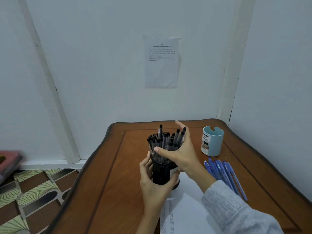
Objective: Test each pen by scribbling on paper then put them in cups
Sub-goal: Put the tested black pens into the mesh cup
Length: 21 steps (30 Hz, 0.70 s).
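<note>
Pens in 2 lots, black and blue. Nearest: white paper at the near edge of the table, with faint marks down its left margin, too small to read. Beside it, a grey sleeve. Just beyond, left hand clasped round the black cup at the paper's far corner; cannot tell whether lifted or standing on the wood. Above, right hand wrapped loosely round the bundle of black pens standing in that cup, thumb across the front, fingers behind. To the right, blue pens lying loose in a fan on the table. Farther back, pale blue cup, upright and well apart from the black one.

Likely trouble: drawing out the whole bundle at once could spill pens across the table or over its edge, so loose a hold hardly keeping that many together. Could also tip the cup should the left hand slacken.

Hidden: cup base and pen tips, most of the right fingers, most of the pale cup's inside. Printed sheet on the far wall, wording illegible. Blurred pink shape at the left edge, not identifiable.
</note>
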{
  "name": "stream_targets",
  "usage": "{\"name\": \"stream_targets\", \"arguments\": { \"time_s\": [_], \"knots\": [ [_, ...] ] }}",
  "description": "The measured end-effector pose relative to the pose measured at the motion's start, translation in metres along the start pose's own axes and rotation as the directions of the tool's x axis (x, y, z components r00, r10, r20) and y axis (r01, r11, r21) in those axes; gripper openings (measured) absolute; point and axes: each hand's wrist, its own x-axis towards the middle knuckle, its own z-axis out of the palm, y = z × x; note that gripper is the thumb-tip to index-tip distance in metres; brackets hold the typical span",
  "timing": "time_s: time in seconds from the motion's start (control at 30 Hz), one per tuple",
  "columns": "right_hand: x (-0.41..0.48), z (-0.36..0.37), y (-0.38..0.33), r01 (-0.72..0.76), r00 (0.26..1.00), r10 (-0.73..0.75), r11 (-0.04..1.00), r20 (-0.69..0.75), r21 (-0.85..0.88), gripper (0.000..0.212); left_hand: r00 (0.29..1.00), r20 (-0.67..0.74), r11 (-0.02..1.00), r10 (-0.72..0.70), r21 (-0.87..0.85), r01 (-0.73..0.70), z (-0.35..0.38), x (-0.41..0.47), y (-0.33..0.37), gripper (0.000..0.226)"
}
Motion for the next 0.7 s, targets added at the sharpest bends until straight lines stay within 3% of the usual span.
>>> {"name": "stream_targets", "arguments": {
  "time_s": [0.2,0.37,0.53,0.7],
  "knots": [
    [-0.002,-0.008,-0.004,-0.036,0.993,0.039,0.999,0.109,-0.029,0.133,1.0,-0.024,1.0,0.005,0.004,-0.005,-0.002,0.003,0.0,0.088],
    [-0.012,0.004,0.001,0.014,0.996,-0.009,0.998,0.087,-0.059,0.113,0.999,-0.023,0.999,0.032,0.012,-0.031,0.0,0.002,0.002,0.086],
    [0.004,0.002,-0.001,0.041,0.999,-0.038,0.995,0.032,-0.09,0.108,0.998,0.007,0.998,0.058,0.012,-0.058,-0.003,0.0,0.006,0.085],
    [0.009,0.003,-0.007,0.144,0.985,-0.159,0.973,-0.07,-0.181,0.065,1.0,0.015,1.0,0.015,-0.001,-0.015,0.0,0.002,0.003,0.089]
  ]
}}
